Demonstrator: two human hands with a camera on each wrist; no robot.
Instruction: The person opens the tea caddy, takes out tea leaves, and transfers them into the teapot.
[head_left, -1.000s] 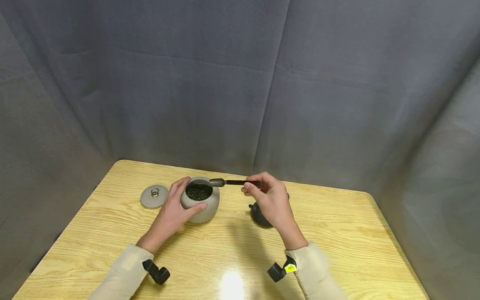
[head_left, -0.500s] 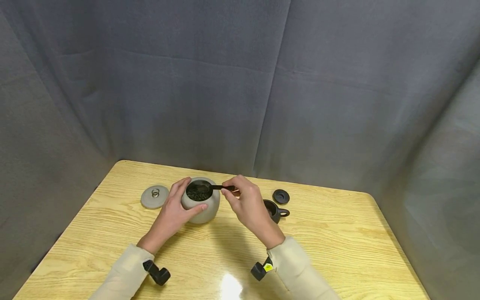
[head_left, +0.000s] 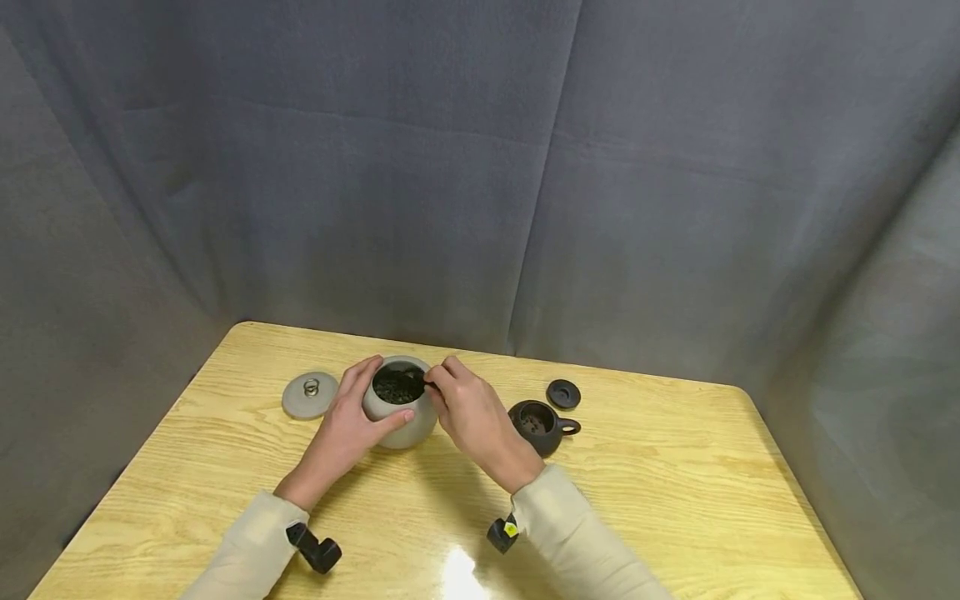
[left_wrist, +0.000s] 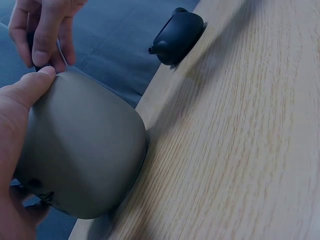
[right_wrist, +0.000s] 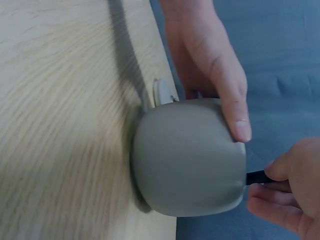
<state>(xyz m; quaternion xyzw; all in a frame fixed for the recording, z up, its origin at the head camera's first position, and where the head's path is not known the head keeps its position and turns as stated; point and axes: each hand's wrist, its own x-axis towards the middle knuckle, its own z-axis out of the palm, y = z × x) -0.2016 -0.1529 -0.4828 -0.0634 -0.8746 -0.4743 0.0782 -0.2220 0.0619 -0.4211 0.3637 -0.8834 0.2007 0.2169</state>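
Note:
A round grey jar [head_left: 408, 429] with dark tea leaves [head_left: 397, 385] inside stands on the table, its mouth facing me. My left hand [head_left: 356, 421] grips it from the left, thumb along the front and fingers round the far side. At the jar's right rim my right hand [head_left: 472, 412] pinches the dark handle of a scoop [right_wrist: 257, 177]. The scoop's head is down inside the jar, hidden among the dark contents. Just right of that hand sits a small black teapot [head_left: 536, 429], uncovered, with some dark bits in it.
The jar's grey lid [head_left: 310, 395], with a ring on top, lies left of the jar. Behind the teapot lies its small black lid [head_left: 563, 394]. A grey curtain [head_left: 480, 183] hangs beyond the wooden table's [head_left: 675, 475] back edge.
My right hand has moved left from over the teapot to the jar, and the scoop's head has gone into the jar's mouth. The left hand has stayed on the jar.

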